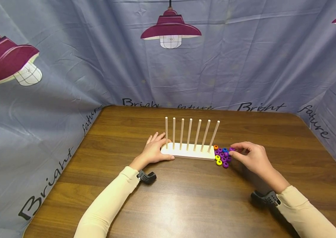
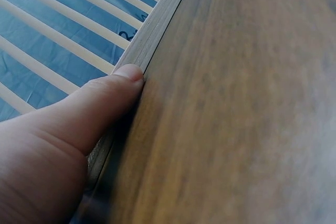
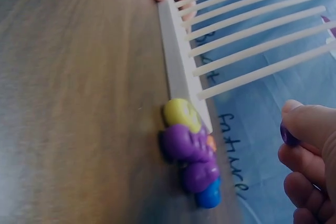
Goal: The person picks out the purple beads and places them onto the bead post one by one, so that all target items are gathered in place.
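Observation:
A pale wooden peg stand (image 1: 188, 151) has several upright rods in a row on a long base. My left hand (image 1: 154, 150) holds its left end, with the thumb (image 2: 123, 85) along the front side and the other fingers behind. Beyond the stand's right end, my right hand (image 1: 252, 157) pinches a purple bead (image 3: 288, 134) between thumb and index finger, raised off the table in the right wrist view. Beside it lies a cluster of purple beads (image 1: 225, 164), two yellow beads (image 1: 219, 162), an orange bead (image 1: 216, 147) and a blue bead (image 1: 225, 150), close against the stand's end.
Everything sits on a brown wooden table (image 1: 168, 201). Behind it and at both sides hangs a blue-grey cloth (image 1: 230, 66) printed with lamps and lettering. Each wrist wears a black strap mount (image 1: 147, 177).

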A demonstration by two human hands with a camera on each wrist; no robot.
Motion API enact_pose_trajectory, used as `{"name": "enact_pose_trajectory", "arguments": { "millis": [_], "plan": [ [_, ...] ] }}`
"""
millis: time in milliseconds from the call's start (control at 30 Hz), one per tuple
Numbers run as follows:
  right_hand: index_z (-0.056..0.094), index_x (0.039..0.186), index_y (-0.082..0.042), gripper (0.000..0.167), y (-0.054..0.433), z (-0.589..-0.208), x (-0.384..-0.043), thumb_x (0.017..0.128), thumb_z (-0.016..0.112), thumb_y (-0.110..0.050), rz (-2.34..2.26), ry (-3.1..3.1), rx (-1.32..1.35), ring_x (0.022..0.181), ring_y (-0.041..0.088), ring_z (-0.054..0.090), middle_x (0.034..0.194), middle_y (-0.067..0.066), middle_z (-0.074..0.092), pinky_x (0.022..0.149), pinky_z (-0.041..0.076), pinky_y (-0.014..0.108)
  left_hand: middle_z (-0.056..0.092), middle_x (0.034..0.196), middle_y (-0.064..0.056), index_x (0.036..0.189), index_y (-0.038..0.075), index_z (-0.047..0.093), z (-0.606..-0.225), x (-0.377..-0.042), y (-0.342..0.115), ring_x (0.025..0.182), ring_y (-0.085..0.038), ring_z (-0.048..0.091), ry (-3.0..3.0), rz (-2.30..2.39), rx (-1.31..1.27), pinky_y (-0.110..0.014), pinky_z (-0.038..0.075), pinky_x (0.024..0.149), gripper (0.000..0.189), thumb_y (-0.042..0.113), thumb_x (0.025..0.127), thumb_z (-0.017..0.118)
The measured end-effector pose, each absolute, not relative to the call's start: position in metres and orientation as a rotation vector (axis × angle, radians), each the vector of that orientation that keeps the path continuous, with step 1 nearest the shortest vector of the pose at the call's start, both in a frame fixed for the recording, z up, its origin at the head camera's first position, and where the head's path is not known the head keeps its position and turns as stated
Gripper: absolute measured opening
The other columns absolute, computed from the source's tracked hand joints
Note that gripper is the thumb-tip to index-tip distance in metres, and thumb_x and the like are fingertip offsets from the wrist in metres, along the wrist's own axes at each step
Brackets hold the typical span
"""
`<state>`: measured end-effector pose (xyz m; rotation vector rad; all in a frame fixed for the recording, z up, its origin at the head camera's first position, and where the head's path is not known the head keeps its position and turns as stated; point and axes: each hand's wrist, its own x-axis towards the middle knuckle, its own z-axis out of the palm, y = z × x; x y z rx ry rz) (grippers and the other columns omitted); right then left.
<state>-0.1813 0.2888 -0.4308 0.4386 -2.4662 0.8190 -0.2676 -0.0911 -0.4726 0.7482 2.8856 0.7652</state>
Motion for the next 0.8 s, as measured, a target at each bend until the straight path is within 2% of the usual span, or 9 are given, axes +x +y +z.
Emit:
{"name": "enact_pose_trajectory", "arguments": {
  "millis": [400,467,533,667,800],
  "plan": [
    [0.078,0.090,-0.005,0.017,0.281,-0.403,-0.190,0.075,0.087,-0.002,0.933,-2.471,0.432,0.061,-0.007,0.054,0.075,0.006,0.076,0.054,0.043,0.011,0.035,0.164,-0.019,0.133,0.018,0.064,-0.472,-0.268,-0.091,0.157,-0.044,0.019,2.899,0.752,0.759,-0.061,0.009,0.128,0.071,0.055,0.076,0.083],
    [0.078,0.090,-0.005,0.016,0.280,-0.400,-0.192,0.077,0.086,-0.003,0.952,-2.480,0.423,0.059,-0.005,0.053,0.076,0.000,0.076,0.053,0.043,0.013,0.035,0.164,-0.019,0.133,0.018,0.064,-0.472,-0.269,-0.091,0.157,-0.044,0.019,2.900,0.748,0.759,-0.060,0.009,0.128,0.072,0.055,0.076,0.083],
    [0.078,0.091,-0.005,0.014,0.279,-0.396,-0.194,0.078,0.085,-0.004,0.972,-2.487,0.419,0.059,-0.004,0.053,0.076,-0.011,0.074,0.052,0.043,0.013,0.035,0.165,-0.019,0.133,0.018,0.064,-0.472,-0.269,-0.091,0.157,-0.044,0.019,2.900,0.749,0.758,-0.060,0.009,0.128,0.072,0.055,0.076,0.083],
    [0.078,0.090,-0.005,0.013,0.279,-0.389,-0.197,0.079,0.085,-0.003,0.992,-2.472,0.430,0.057,-0.002,0.052,0.075,-0.031,0.064,0.051,0.042,0.014,0.035,0.165,-0.019,0.133,0.018,0.064,-0.472,-0.269,-0.091,0.157,-0.044,0.019,2.897,0.759,0.757,-0.060,0.009,0.128,0.071,0.055,0.076,0.083],
    [0.079,0.089,-0.006,0.012,0.277,-0.382,-0.198,0.079,0.085,-0.004,1.004,-2.474,0.431,0.056,-0.001,0.051,0.074,-0.034,0.062,0.050,0.041,0.015,0.034,0.165,-0.018,0.133,0.020,0.065,-0.473,-0.269,-0.091,0.157,-0.043,0.019,2.891,0.769,0.754,-0.060,0.009,0.129,0.070,0.055,0.075,0.083]
  ]
}}
